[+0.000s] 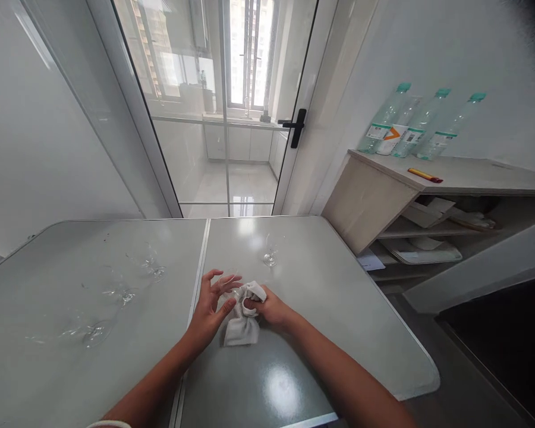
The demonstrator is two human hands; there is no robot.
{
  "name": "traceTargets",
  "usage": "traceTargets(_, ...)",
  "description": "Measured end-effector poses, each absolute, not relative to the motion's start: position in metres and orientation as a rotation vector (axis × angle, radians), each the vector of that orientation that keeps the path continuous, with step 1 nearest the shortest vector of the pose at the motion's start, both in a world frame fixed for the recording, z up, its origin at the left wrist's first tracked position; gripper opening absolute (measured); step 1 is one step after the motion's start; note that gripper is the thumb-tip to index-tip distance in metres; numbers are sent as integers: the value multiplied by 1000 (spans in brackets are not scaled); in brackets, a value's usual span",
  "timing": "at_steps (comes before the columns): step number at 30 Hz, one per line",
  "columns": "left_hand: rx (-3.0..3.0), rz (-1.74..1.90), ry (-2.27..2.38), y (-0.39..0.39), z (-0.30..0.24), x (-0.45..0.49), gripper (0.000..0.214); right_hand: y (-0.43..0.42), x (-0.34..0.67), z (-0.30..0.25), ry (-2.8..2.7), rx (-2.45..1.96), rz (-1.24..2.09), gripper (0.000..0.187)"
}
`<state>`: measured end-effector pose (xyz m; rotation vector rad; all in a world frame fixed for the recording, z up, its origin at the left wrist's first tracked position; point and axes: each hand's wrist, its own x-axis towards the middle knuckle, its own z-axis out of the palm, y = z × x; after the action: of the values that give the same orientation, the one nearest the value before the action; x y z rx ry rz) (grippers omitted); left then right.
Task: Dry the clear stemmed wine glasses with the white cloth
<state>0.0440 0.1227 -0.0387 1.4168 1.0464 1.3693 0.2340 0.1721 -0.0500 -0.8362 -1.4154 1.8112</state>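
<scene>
Right hand [268,304] clenched on white cloth [244,328]. Left hand [211,306], fingers curved, at partly hidden clear glass [236,292]. From hands: three stemmed glasses [127,296] at nine o'clock, single stemmed glass [270,258] at one, plastic bottles [414,135] at two.

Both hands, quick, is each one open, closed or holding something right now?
Left hand: open and curved, by a clear glass; touch can't be told.
Right hand: closed, holding a white cloth.
</scene>
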Motion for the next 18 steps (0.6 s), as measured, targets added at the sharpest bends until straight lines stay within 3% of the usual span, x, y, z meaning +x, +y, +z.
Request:
traceTargets(4, 1599, 1310, 1043, 121, -44, 44, 55, 171, 238, -44, -1614, -806, 1756, 30)
traceTargets(8, 1741, 1393, 1155, 120, -53, 45, 53, 168, 237, -39, -1896, -869, 1279, 21)
traceTargets(12, 1711, 1509, 1161, 123, -55, 43, 68, 166, 234, -39, -2055, -879, 876, 11)
traceTargets(14, 1696, 1482, 1120, 124, -54, 40, 69, 166, 236, -39, -2030, -846, 1018, 12)
traceTargets(18, 1688, 1345, 940, 124, -52, 34, 66, 172, 245, -38, -1773, -803, 1705, 23)
